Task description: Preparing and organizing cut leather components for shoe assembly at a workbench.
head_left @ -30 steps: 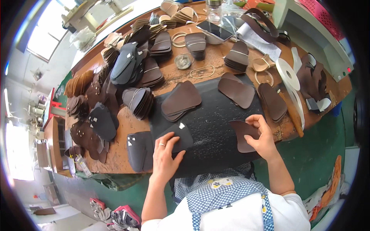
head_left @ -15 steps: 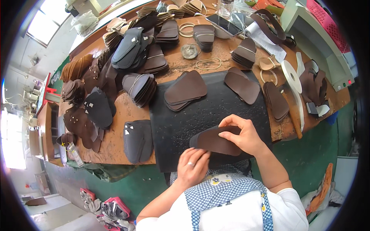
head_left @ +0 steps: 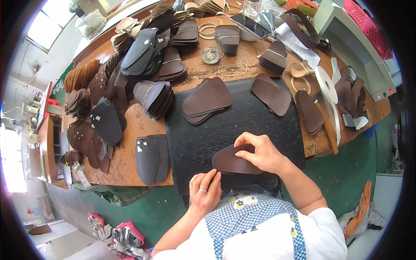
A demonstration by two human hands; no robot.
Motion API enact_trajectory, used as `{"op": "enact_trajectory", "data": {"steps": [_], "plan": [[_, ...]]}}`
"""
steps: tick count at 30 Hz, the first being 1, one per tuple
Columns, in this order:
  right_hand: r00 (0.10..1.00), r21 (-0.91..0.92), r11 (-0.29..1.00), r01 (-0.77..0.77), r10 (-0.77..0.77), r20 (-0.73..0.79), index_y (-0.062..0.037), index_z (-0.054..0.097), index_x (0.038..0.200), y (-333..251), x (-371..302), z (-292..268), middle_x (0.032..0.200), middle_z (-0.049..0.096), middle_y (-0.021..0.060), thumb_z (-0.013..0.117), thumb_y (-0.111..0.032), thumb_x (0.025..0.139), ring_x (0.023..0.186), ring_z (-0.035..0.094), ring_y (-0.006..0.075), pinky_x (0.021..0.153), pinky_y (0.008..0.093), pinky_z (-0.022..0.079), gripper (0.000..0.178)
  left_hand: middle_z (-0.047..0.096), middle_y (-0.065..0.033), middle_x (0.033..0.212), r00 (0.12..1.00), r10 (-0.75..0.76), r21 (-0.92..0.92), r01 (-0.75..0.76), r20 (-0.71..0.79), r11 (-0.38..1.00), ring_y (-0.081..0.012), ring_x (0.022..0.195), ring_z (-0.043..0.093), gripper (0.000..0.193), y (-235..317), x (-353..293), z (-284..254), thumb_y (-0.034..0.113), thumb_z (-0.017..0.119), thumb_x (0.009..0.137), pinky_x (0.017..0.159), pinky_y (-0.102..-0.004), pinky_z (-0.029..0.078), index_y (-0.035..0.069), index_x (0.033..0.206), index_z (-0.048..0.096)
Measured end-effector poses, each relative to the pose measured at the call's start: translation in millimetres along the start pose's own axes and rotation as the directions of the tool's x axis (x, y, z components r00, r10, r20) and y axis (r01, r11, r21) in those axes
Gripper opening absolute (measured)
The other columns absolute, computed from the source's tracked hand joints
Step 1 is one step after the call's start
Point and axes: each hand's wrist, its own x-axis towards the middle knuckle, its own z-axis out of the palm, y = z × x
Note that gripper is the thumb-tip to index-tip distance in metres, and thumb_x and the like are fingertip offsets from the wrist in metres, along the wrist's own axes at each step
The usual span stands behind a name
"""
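Observation:
A dark brown leather piece with rounded ends, with a black layer showing along its far left edge, is over the black mat. My right hand grips it from the right, thumb on top and forefinger arched at the far edge. At the near left edge, the fingertips of my left hand are pinched together against the piece; what lies between them is hidden. Farther up the mat rest a stack of brown leather pieces and a smaller pair of brown pieces.
Grey pads lie left of the mat, with bundled dark pieces behind them. To the right are more brown pieces, a wooden stick and a white tape roll. A grey machine stands at the far right.
The leather piece has shifted left and its far edge now lies flatter toward the mat. Both hands have moved left, the left one also slightly nearer to me.

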Motion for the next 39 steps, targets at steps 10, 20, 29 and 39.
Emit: {"op": "enact_trajectory", "data": {"steps": [10, 20, 29, 39], "plan": [[0.987, -0.110, 0.994, 0.012, -0.029, -0.156, 0.0001, 0.062, 0.113, 2, -18, -11, 0.089, 0.073, 0.0111, 0.076, -0.006, 0.091, 0.079, 0.074, 0.0157, 0.069, 0.0294, 0.058, 0.027, 0.072, -0.0094, 0.129, 0.994, 0.036, 0.128, -0.049, 0.103, 0.991, -0.0273, 0.113, 0.065, 0.032, -1, 5, 0, 0.000, 0.072, 0.076, 0.098, -0.0416, 0.046, 0.001, 0.109, 0.075], [0.967, -0.378, 0.925, 0.039, -0.131, -0.219, -0.0051, 0.062, 0.118, 19, -25, -7, 0.100, 0.072, 0.0141, 0.071, -0.014, 0.092, 0.088, 0.073, 0.0335, 0.076, 0.0412, 0.059, 0.029, 0.049, -0.0181, 0.154, 0.930, 0.002, 0.065, -0.028, 0.367, 0.998, -0.0367, 0.143, 0.042, 0.065, 32, 59, 16, 0.019, 0.079, 0.079, 0.118, -0.0523, 0.030, -0.002, 0.137, 0.057], [0.812, -0.245, 0.915, 0.319, -0.397, -0.427, -0.0067, 0.068, 0.120, 27, -49, 0, 0.093, 0.071, 0.0100, 0.078, -0.009, 0.089, 0.072, 0.071, 0.0244, 0.065, 0.0340, 0.058, 0.032, 0.061, -0.0223, 0.135, 0.932, -0.079, -0.203, 0.158, 0.353, 0.966, -0.0423, 0.135, 0.050, 0.067, 9, 88, 22, 0.008, 0.077, 0.083, 0.118, -0.0557, 0.033, -0.002, 0.143, 0.050], [0.577, -0.603, 0.707, -0.370, -0.333, -0.745, -0.0020, 0.067, 0.111, 66, -58, -135, 0.110, 0.067, 0.0160, 0.081, -0.010, 0.080, 0.108, 0.062, 0.0375, 0.098, 0.0459, 0.049, 0.035, 0.058, -0.0228, 0.134, 0.957, -0.285, 0.131, 0.289, -0.049, 0.948, -0.0413, 0.127, 0.053, 0.056, -88, 166, -10, 0.003, 0.071, 0.088, 0.111, -0.0475, 0.041, 0.000, 0.142, 0.054]]}}
